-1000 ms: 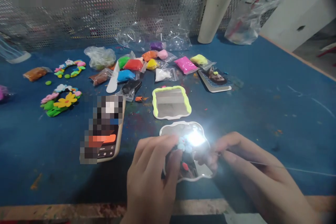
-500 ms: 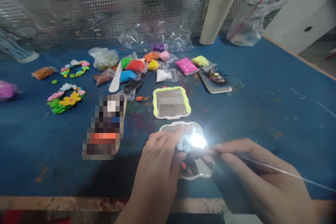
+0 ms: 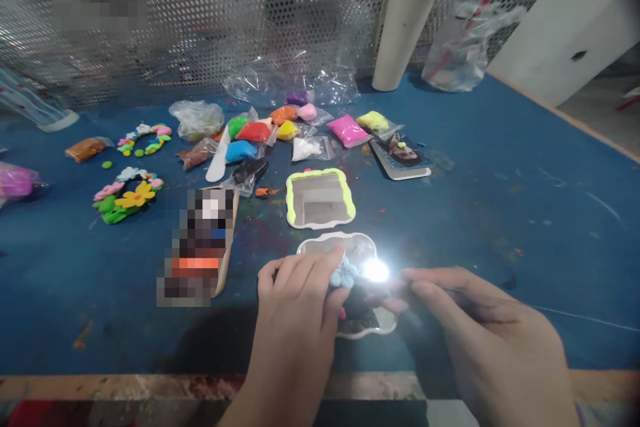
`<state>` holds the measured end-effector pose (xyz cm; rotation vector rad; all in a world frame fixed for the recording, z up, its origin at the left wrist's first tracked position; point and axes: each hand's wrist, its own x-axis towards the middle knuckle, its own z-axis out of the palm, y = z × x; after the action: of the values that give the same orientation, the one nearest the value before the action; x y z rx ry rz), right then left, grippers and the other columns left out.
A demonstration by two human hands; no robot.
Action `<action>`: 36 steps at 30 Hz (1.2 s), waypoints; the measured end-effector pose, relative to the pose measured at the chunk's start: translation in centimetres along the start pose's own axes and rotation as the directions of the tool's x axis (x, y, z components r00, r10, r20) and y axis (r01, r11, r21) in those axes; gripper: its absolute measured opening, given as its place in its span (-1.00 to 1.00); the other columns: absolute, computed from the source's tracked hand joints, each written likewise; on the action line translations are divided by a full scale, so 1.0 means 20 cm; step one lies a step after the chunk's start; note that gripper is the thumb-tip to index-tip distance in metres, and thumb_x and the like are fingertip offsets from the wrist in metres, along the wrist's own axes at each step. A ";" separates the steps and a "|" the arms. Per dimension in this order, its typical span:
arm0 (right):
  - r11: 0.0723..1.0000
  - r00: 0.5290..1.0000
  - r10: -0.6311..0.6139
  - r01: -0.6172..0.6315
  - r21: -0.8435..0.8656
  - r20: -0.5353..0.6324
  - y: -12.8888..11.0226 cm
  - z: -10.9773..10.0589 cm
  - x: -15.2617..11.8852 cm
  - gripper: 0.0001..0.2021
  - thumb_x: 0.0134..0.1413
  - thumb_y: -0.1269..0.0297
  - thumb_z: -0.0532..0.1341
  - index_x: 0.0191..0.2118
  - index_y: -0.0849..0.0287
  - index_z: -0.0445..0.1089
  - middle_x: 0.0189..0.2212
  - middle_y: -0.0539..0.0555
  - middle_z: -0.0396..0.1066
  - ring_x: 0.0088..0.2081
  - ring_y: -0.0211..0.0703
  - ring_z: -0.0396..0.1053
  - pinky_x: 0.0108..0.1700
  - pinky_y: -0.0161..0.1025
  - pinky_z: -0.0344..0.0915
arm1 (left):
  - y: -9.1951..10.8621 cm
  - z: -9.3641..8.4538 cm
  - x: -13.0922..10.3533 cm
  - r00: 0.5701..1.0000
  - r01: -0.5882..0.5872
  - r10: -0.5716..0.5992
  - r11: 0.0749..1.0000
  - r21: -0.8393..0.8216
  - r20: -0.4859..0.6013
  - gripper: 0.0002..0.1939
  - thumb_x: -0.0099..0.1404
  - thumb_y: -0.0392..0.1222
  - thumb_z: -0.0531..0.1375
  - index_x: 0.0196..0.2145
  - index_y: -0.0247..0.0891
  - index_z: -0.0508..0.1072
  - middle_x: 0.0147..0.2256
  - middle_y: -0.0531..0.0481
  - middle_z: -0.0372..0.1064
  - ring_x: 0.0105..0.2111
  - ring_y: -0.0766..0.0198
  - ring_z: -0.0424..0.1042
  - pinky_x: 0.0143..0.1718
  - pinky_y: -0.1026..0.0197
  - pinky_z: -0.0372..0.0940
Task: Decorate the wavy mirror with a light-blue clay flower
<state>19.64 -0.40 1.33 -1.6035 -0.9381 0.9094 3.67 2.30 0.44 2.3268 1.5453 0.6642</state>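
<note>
Over the lower white-framed mirror (image 3: 337,237), my left hand (image 3: 295,303) is closed, pinching a light blue clay flower (image 3: 343,273) between thumb and forefinger. From the right comes my right hand (image 3: 493,317), its thumb and forefinger pressed together just beside the flower. Whatever they hold is lost in a bright glare on the mirror; a thin pale line runs off to the right behind this hand. A second mirror (image 3: 320,197), its frame partly covered with yellow-green clay, lies just beyond.
A phone (image 3: 225,260) lies left of my hands. Further left are two decorated clay rings (image 3: 136,197). Several bags of coloured clay, including a pink one (image 3: 349,131), spread across the back, with a white spatula (image 3: 217,159). A tumbler (image 3: 407,30) stands behind.
The view has shifted slightly, so most things sit a little further left. My left hand keeps the flower, and my right hand's fingers stay pinched beside it.
</note>
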 end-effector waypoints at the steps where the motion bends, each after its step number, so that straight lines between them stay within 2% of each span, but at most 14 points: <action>1: 1.000 1.000 0.014 -0.014 -0.001 -0.006 0.01 0.00 0.00 -0.91 -0.11 0.23 0.30 -0.54 -0.04 0.55 -0.63 -0.09 0.54 -0.57 -0.22 0.52 -0.47 -0.46 0.47 | 0.00 0.00 0.01 1.000 -0.001 0.001 1.000 0.007 0.005 -0.60 0.19 -0.46 0.21 -0.04 -0.19 0.38 -0.14 -0.06 0.52 -0.20 0.01 0.45 -0.19 -0.13 0.24; 9: 0.997 0.999 0.047 -0.047 -0.056 -0.004 0.06 -0.02 0.00 -0.88 -0.03 0.14 0.30 -0.49 0.00 0.52 -0.63 -0.08 0.53 -0.52 -0.27 0.51 -0.40 -0.48 0.43 | -0.01 0.00 0.02 0.997 -0.041 0.040 0.999 0.012 0.071 -0.48 0.18 -0.53 0.18 0.05 -0.12 0.34 -0.09 -0.04 0.51 -0.09 -0.01 0.44 -0.01 -0.34 0.11; 14: 0.999 1.000 0.021 -0.021 -0.040 0.004 0.07 -0.02 0.01 -0.86 -0.01 0.11 0.29 -0.46 0.01 0.50 -0.61 -0.09 0.52 -0.48 -0.28 0.50 -0.36 -0.47 0.43 | 0.00 0.00 0.03 0.997 -0.032 0.034 0.999 -0.027 0.069 -0.52 0.22 -0.53 0.15 0.02 -0.11 0.35 -0.11 0.00 0.51 -0.10 0.06 0.44 0.03 -0.26 0.11; 20: 0.999 1.000 0.016 -0.017 0.028 0.021 0.08 -0.02 0.00 -0.86 0.02 0.11 0.28 -0.43 0.02 0.47 -0.58 -0.09 0.49 -0.46 -0.30 0.48 -0.35 -0.46 0.42 | 0.01 0.00 0.02 0.998 -0.033 0.034 0.999 -0.023 0.046 -0.58 0.22 -0.50 0.17 -0.02 -0.12 0.36 -0.14 0.02 0.51 -0.14 0.05 0.44 0.02 -0.27 0.10; 25: 0.998 0.998 -0.059 0.058 0.035 0.013 0.09 -0.02 0.00 -0.86 0.06 0.12 0.26 -0.41 0.02 0.45 -0.54 -0.10 0.46 -0.45 -0.33 0.43 -0.35 -0.46 0.40 | 0.01 0.00 0.01 0.999 -0.031 0.032 0.999 -0.032 0.033 -0.65 0.22 -0.42 0.21 -0.06 -0.14 0.36 -0.10 -0.01 0.48 -0.11 0.05 0.42 0.03 -0.23 0.09; 31: 0.998 0.998 -0.057 0.056 0.008 0.029 0.08 -0.03 0.00 -0.86 0.08 0.14 0.24 -0.42 0.03 0.44 -0.52 -0.07 0.43 -0.44 -0.28 0.42 -0.35 -0.40 0.40 | 0.03 0.00 0.01 1.000 0.015 -0.015 0.999 0.046 -0.005 -0.70 0.24 -0.36 0.21 -0.07 -0.16 0.37 -0.15 -0.01 0.49 -0.16 0.06 0.42 0.04 -0.21 0.08; 36: 0.997 0.997 -0.076 0.076 -0.012 0.023 0.07 -0.03 0.00 -0.84 0.05 0.15 0.24 -0.48 0.05 0.44 -0.52 -0.04 0.43 -0.46 -0.22 0.41 -0.40 -0.34 0.39 | 0.02 0.01 0.02 1.000 0.006 -0.006 0.999 0.036 -0.016 -0.61 0.20 -0.37 0.25 -0.02 -0.15 0.37 -0.08 -0.05 0.44 -0.11 0.04 0.37 0.01 -0.16 0.16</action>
<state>20.27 -0.91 0.15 -1.5606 -1.0159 0.8722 4.19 2.41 0.60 2.3475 1.5832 0.6607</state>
